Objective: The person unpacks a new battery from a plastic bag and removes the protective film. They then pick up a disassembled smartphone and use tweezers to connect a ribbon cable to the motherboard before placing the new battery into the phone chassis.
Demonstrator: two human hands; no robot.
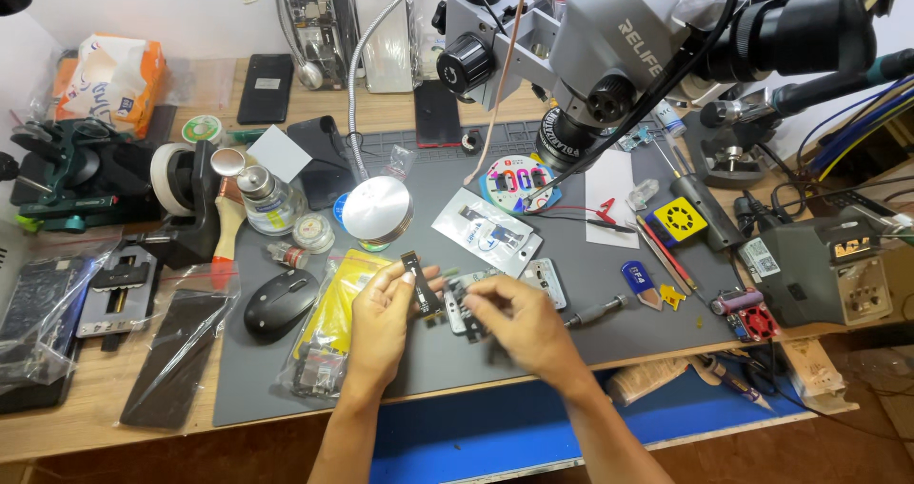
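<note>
Black strip part (420, 281) pinched upright in the left hand (383, 320).
Right hand (522, 324) fingers close on small parts beside it; grey mat (609, 294) lies bare just right.

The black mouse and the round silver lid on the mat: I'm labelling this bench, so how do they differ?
The mouse is black and matte; the silver lid is shiny, bright metal. The mouse is oval and domed, while the lid is a flat-topped circle. The mouse lies by the mat's left edge, close to the left hand; the lid sits farther back. Both rest on the grey mat, untouched.
</note>
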